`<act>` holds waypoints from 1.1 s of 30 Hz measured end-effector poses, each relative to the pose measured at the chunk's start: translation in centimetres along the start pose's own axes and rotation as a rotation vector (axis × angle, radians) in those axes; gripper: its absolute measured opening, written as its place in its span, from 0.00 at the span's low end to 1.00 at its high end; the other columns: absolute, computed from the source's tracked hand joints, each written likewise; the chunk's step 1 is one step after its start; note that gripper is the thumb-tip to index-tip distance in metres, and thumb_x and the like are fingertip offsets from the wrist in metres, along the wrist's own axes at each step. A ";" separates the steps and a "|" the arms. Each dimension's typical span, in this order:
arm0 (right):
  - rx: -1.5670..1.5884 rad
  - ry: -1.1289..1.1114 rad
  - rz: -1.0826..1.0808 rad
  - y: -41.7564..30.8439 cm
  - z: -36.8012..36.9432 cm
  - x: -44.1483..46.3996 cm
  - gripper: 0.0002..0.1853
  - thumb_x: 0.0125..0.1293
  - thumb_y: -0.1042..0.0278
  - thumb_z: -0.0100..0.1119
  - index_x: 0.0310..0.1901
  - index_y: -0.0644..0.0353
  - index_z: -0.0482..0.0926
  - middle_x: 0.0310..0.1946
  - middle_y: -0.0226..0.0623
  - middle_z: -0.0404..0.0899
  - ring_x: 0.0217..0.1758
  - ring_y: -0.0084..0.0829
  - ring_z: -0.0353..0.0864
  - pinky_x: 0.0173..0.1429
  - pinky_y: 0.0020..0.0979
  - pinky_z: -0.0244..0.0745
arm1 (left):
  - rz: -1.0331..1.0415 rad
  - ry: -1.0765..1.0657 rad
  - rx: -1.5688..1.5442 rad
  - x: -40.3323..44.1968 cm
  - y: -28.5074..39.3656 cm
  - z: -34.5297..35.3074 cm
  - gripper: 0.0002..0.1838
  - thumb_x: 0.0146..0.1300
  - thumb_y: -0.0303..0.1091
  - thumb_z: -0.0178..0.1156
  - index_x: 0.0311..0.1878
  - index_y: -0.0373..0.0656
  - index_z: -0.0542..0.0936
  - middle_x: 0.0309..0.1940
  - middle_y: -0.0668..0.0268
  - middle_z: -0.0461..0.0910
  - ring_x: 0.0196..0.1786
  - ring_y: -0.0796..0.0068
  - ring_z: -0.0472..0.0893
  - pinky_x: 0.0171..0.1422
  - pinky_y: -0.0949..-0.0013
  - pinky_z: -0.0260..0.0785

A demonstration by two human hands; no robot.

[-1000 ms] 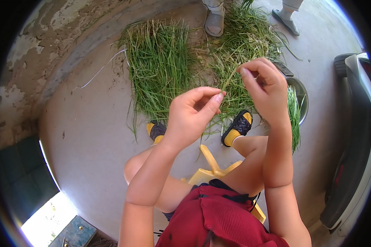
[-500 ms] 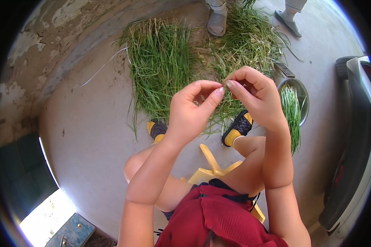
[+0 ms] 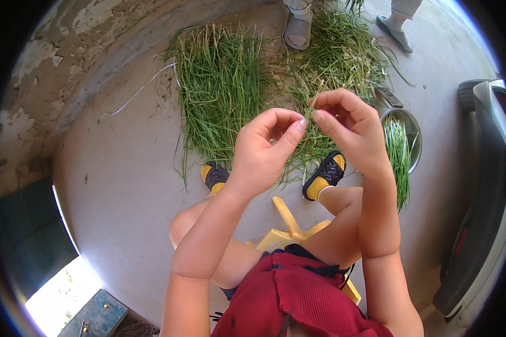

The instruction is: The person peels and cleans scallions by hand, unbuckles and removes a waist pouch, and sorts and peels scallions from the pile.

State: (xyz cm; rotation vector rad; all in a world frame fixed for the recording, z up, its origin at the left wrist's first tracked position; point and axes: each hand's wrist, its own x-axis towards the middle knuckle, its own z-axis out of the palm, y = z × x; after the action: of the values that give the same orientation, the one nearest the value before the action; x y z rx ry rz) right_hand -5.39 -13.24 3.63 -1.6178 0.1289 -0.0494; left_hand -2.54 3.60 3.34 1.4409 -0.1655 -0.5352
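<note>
In the head view, take the metal bowl (image 3: 417,147) as your landmark: long green stalks (image 3: 397,151) lie in it and hang over its edge. A loose pile of grass (image 3: 348,50) spreads beyond it and to its left, partly hidden by your hands; a neater pile (image 3: 219,95) lies farther left of it. Beyond the bowl stand another person's slippers (image 3: 297,35) (one each side of the loose pile), and right of it, a parked vehicle (image 3: 478,196). Your left hand (image 3: 267,149) and right hand (image 3: 351,129) are raised left of the bowl, each with thumb and forefinger pinched nearly together, the other fingers curled. Between their tips sits a thin green stalk (image 3: 310,110), its far end poking up by your right forefinger.
</note>
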 end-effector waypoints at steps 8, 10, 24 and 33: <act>0.395 -0.094 0.177 -0.4 0.8 0.2 0.06 0.62 0.73 0.59 0.39 0.65 0.79 0.33 0.27 0.79 0.34 0.14 0.74 0.37 0.18 0.70 | 0.041 -0.002 -0.065 -0.1 0.1 0.1 0.09 0.65 0.33 0.58 0.42 0.37 0.77 0.33 0.71 0.78 0.36 0.85 0.75 0.43 0.78 0.68; 0.398 -0.085 0.144 -0.2 1.0 0.2 0.06 0.63 0.72 0.59 0.39 0.64 0.79 0.32 0.26 0.79 0.33 0.13 0.73 0.36 0.18 0.69 | 0.043 0.000 -0.076 -0.1 0.0 0.1 0.09 0.65 0.32 0.58 0.42 0.37 0.77 0.33 0.71 0.78 0.36 0.86 0.75 0.43 0.78 0.68; 0.479 -0.103 0.190 -0.2 1.1 0.2 0.06 0.62 0.70 0.61 0.38 0.62 0.80 0.31 0.23 0.79 0.27 0.09 0.68 0.29 0.14 0.62 | 0.080 -0.013 -0.153 -0.2 -0.1 0.0 0.09 0.66 0.32 0.57 0.44 0.36 0.76 0.35 0.70 0.78 0.39 0.85 0.75 0.45 0.79 0.68; 0.581 -0.161 0.205 0.5 0.5 0.4 0.05 0.62 0.71 0.60 0.37 0.61 0.80 0.30 0.24 0.79 0.26 0.10 0.68 0.28 0.14 0.61 | 0.066 -0.024 -0.101 -0.3 0.0 0.4 0.09 0.66 0.31 0.57 0.43 0.36 0.77 0.35 0.70 0.79 0.38 0.85 0.76 0.45 0.78 0.69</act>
State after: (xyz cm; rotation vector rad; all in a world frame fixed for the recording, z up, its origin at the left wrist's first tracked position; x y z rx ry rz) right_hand -4.95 -12.81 3.04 -1.0180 0.1395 0.1868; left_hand -2.98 3.42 3.48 1.3266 -0.2014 -0.4998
